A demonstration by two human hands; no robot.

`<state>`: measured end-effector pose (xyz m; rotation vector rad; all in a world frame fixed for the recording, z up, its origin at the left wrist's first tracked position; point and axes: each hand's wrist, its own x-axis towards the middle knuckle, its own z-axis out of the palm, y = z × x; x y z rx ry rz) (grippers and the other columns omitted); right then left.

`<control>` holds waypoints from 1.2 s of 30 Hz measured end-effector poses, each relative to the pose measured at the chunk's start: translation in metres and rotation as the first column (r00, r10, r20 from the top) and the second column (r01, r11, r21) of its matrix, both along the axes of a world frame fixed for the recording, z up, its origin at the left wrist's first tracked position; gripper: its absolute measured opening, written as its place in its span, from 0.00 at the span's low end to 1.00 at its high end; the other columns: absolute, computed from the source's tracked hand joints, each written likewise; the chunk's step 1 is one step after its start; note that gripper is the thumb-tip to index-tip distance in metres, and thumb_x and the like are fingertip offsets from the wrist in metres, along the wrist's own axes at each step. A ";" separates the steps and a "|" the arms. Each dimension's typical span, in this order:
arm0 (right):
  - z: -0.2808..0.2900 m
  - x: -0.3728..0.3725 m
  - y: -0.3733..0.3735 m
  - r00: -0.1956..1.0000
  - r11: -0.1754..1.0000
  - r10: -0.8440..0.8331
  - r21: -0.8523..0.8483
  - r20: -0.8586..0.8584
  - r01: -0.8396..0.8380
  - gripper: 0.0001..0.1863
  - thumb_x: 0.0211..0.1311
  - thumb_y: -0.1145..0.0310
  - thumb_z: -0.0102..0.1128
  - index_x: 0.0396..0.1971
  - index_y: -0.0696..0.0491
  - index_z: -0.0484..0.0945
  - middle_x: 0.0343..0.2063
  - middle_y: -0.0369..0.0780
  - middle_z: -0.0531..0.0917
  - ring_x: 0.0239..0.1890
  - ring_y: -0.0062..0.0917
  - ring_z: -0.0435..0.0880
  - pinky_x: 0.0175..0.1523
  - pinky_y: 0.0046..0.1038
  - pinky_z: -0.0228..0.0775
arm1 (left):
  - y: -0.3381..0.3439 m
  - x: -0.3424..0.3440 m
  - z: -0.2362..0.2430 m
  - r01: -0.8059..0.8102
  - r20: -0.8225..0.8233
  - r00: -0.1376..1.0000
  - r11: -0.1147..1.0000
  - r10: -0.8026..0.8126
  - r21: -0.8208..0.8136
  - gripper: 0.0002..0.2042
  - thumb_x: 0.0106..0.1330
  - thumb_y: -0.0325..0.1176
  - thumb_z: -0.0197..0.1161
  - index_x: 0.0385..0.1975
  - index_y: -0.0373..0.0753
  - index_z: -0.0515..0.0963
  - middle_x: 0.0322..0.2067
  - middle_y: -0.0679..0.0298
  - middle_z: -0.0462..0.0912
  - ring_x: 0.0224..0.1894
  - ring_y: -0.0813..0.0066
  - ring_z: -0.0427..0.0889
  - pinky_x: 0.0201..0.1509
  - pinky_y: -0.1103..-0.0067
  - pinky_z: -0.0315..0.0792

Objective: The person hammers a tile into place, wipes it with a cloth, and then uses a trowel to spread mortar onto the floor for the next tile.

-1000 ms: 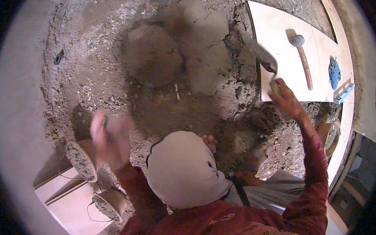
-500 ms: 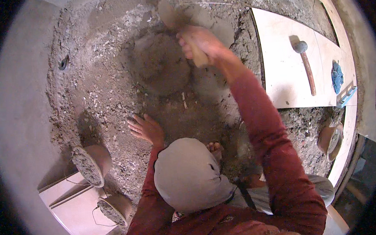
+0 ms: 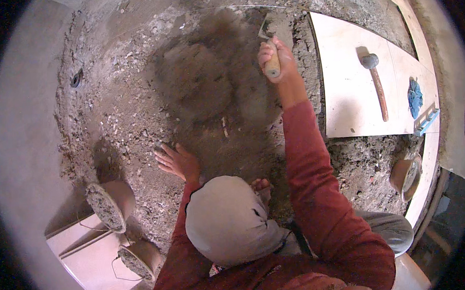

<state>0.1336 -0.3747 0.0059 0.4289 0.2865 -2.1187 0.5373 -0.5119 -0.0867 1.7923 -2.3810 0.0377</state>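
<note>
My right hand (image 3: 284,60) is closed round the pale wooden handle of a trowel (image 3: 273,66). The trowel's blade points away from me, low over the rough mortar bed near the left edge of the laid tiles (image 3: 343,78); whether it touches the mortar cannot be told. Left of it lies a dark, smoothed patch of damp mortar (image 3: 198,84). My left hand (image 3: 179,163) is open with fingers spread, held over the crumbly mortar in front of my bent knee (image 3: 228,220). It holds nothing.
On the tiles lie a rubber mallet (image 3: 378,84), a blue cloth (image 3: 415,97) and a blue spirit level (image 3: 427,121). Buckets of mortar (image 3: 122,199) (image 3: 149,252) stand at lower left by loose tiles (image 3: 100,267); another bucket (image 3: 401,173) is at right. A pipe opening (image 3: 76,79) shows far left.
My right hand has swung the trowel to the right, from above the dark patch to beside the tiles. My left hand has stayed nearly in place.
</note>
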 end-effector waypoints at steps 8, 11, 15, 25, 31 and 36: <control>0.038 -0.038 0.052 0.995 0.989 0.071 0.136 -0.075 -0.060 0.16 0.76 0.57 0.52 0.36 0.56 0.70 0.20 0.31 0.70 0.17 0.15 0.68 0.19 0.19 0.66 | 0.002 -0.005 -0.006 0.025 -0.020 0.999 0.999 -0.025 0.021 0.31 0.78 0.50 0.45 0.73 0.38 0.57 0.75 0.41 0.49 0.78 0.41 0.45 0.78 0.48 0.38; 0.092 -0.023 0.081 0.790 0.796 0.457 0.585 -0.409 -0.157 0.16 0.75 0.55 0.56 0.40 0.54 0.72 0.20 0.29 0.70 0.14 0.11 0.66 0.14 0.16 0.60 | -0.004 0.009 -0.010 0.025 0.006 1.000 0.998 -0.025 -0.053 0.31 0.78 0.51 0.45 0.73 0.38 0.58 0.75 0.41 0.49 0.77 0.40 0.46 0.78 0.48 0.41; 0.113 -0.059 0.125 0.709 0.611 0.560 0.792 -0.429 -0.004 0.18 0.73 0.52 0.59 0.43 0.53 0.71 0.21 0.28 0.71 0.14 0.08 0.67 0.13 0.12 0.59 | -0.009 0.011 -0.017 0.002 -0.077 0.997 1.000 -0.001 0.005 0.31 0.77 0.51 0.46 0.73 0.38 0.59 0.75 0.41 0.49 0.77 0.41 0.47 0.77 0.48 0.42; 0.111 -0.004 0.138 -0.497 0.191 0.866 0.884 0.053 0.427 0.29 0.66 0.53 0.65 0.63 0.49 0.71 0.23 0.40 0.78 0.24 0.31 0.78 0.33 0.33 0.74 | -0.007 0.011 -0.011 0.018 0.038 0.999 0.999 -0.017 -0.033 0.29 0.78 0.50 0.45 0.72 0.38 0.60 0.74 0.40 0.49 0.77 0.39 0.46 0.77 0.47 0.41; 0.056 -0.113 0.086 -0.514 0.458 0.821 0.252 0.246 0.852 0.21 0.61 0.55 0.64 0.49 0.50 0.75 0.34 0.46 0.85 0.35 0.43 0.84 0.39 0.42 0.76 | -0.002 0.001 -0.010 0.048 0.024 0.999 0.997 -0.046 -0.059 0.30 0.79 0.50 0.44 0.72 0.37 0.59 0.74 0.39 0.48 0.76 0.38 0.47 0.76 0.46 0.42; 0.010 -0.065 0.063 -0.539 0.427 0.778 0.357 0.324 0.831 0.21 0.62 0.68 0.59 0.56 0.48 0.71 0.33 0.49 0.85 0.39 0.50 0.86 0.42 0.46 0.80 | -0.001 0.003 -0.011 0.035 0.001 0.999 0.999 -0.035 -0.028 0.30 0.79 0.51 0.42 0.73 0.37 0.59 0.74 0.37 0.47 0.76 0.38 0.47 0.76 0.46 0.43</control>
